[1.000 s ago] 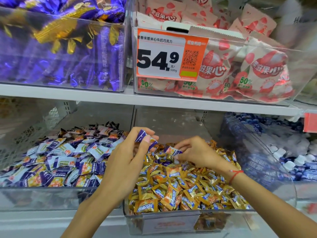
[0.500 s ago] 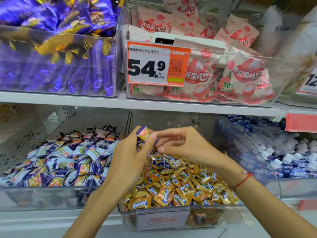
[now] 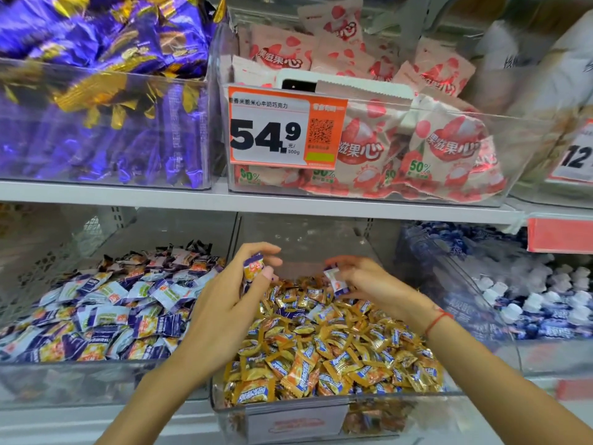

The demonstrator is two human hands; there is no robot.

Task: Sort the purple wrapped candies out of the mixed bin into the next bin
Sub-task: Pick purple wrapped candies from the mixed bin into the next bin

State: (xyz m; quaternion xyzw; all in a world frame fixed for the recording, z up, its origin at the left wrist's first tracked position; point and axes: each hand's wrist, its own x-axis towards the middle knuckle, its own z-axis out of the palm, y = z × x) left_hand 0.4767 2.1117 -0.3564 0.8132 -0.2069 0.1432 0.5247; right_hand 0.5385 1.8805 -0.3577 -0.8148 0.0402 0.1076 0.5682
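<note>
Both my hands pinch purple wrapped candies over the clear plastic mixed bin of gold-wrapped sweets.

My left hand holds one at the bin's far left edge; my right hand grips what looks like a paler one near the far edge. The clear next bin sits just left.

Price tag fronting pink packets; blurred, maybe bottles right.

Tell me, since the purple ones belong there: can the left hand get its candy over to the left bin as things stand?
Probably yes. The left hand pinches a purple candy beside the left bin, whose top is open, with nothing between them.
</note>
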